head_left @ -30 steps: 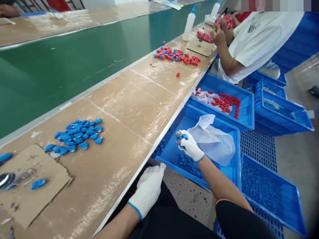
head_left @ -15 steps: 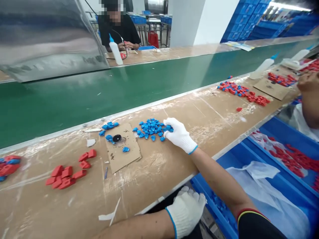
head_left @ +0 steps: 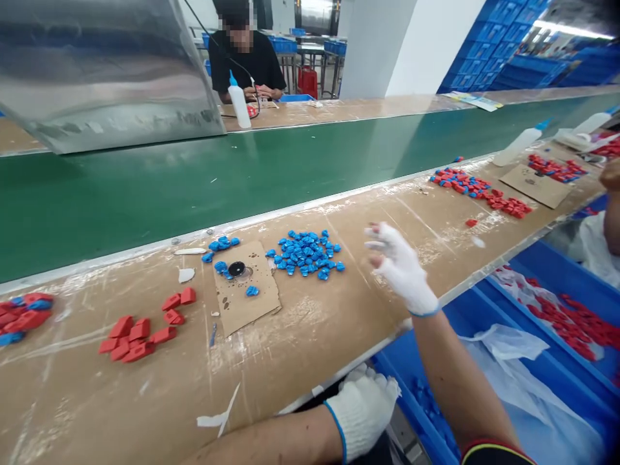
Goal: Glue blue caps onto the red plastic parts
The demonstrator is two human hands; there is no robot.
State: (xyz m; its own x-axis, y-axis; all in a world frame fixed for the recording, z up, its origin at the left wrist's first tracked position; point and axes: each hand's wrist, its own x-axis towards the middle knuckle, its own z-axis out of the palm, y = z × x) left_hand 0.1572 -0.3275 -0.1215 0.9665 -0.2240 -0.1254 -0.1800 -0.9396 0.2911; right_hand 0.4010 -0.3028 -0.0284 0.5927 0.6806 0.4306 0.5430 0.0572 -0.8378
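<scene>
Workbench (head_left: pixel 290 355) stretches beneath the person's right hand (head_left: pixel 402 268), spread and released; their left hand (head_left: pixel 363 407) is near its edge, grasp impossible to tell; 1 cardboard sheet (head_left: pixel 242 310) lies on top, with blue pieces (head_left: pixel 305 252) heaped just beside

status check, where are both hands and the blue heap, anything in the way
Right hand open, apart from blue heap. Left hand by table edge, grip unclear. Heap on table. Cardboard beyond heap, not between.
</scene>
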